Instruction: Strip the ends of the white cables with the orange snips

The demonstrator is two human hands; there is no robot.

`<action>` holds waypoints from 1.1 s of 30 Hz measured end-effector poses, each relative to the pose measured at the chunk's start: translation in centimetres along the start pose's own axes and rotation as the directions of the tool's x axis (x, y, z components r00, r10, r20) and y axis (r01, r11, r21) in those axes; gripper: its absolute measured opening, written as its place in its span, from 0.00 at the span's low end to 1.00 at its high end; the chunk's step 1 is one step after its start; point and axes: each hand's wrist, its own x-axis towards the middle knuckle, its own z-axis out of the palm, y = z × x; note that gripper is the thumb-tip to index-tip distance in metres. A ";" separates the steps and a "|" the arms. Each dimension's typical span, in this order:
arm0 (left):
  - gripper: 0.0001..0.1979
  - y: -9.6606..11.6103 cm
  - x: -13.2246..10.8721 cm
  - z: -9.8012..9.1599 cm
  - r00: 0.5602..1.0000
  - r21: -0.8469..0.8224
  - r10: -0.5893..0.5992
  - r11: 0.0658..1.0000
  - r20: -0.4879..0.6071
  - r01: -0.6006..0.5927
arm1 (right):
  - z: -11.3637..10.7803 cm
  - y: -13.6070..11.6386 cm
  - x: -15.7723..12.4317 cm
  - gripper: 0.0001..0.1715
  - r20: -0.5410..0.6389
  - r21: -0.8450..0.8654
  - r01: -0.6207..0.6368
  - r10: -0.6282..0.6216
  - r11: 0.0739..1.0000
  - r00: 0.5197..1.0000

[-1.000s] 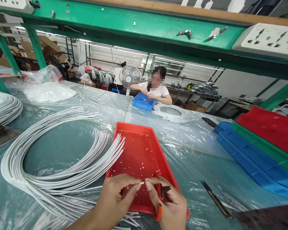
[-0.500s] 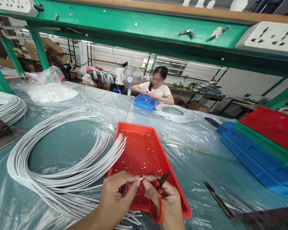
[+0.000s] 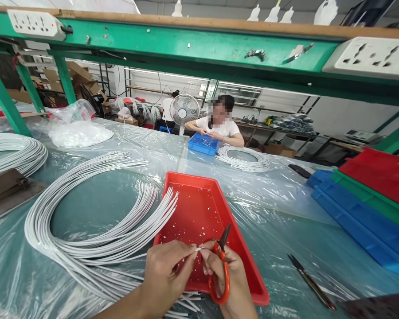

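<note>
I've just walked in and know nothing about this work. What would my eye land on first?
The bright red tray, speckled with white bits, sits mid-table right in front of the person. Over its near edge, the left hand pinches a thin cable end while the right hand holds orange-handled scissors. To the left, a big loop of white cables sweeps across the plastic-covered table.

Clear passage: plastic-covered table (image 3: 279, 230) between red tray (image 3: 182, 186) and stacked coloured trays (image 3: 369, 208), with one dark hand tool (image 3: 310, 281) lying in it. Left of the tray, looped white cables (image 3: 86, 248) obstruct, their ends reaching its rim. Green shelf beam (image 3: 186, 44) limits overhead room.
</note>
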 end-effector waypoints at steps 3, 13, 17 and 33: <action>0.07 0.1 0.0 -0.1 0.997 -0.031 -0.073 0.997 0.023 0.073 | 0.2 0.0 0.1 0.13 0.013 0.027 -0.012 0.011 1.000 1.000; 0.06 0.2 0.1 -0.2 0.995 -0.032 -0.099 0.995 0.015 0.100 | -0.2 -0.8 -0.3 0.11 0.003 -0.096 0.047 -0.047 0.994 0.999; 0.07 0.0 0.1 -0.1 1.000 0.024 -0.024 0.999 0.002 0.024 | -0.2 -0.7 -0.3 0.09 0.014 -0.202 0.141 -0.141 0.969 0.990; 0.07 0.1 0.2 -0.2 0.987 0.221 0.159 0.964 -0.020 -0.151 | 1.1 -1.6 -0.8 0.09 0.016 -0.534 0.372 -0.430 0.760 0.903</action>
